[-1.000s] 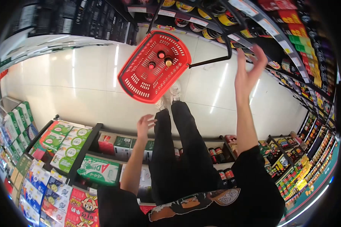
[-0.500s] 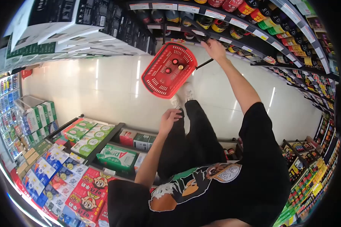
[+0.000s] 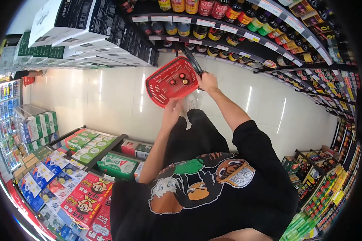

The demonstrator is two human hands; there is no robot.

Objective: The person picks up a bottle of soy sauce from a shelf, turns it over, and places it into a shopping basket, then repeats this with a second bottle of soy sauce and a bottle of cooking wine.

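Observation:
A red plastic shopping basket (image 3: pixel 156 89) with slotted sides is below me, over the floor near my shoes. Three bottles with red or dark caps (image 3: pixel 182 76) stand inside it, seen from above. Its black handle (image 3: pixel 192 61) lies along the right rim. My right hand (image 3: pixel 207 81) is closed around the lower end of that handle, right at the basket's side. Held at the basket's near rim is my left hand (image 3: pixel 172 112), its fingers extended and overlapping the edge in this view.
Shelves of bottled sauces (image 3: pixel 213 34) with price tags run along the far side and right. Stacked black-and-white cartons (image 3: pixel 120 44) stand at upper left. Boxed drinks (image 3: pixel 86 199) and green packs (image 3: pixel 116 164) fill a display at lower left. Pale tiled floor (image 3: pixel 237 104) lies between.
My right hand has come down and left with the handle, which now lies against the basket's rim. My left hand has moved up to the near rim.

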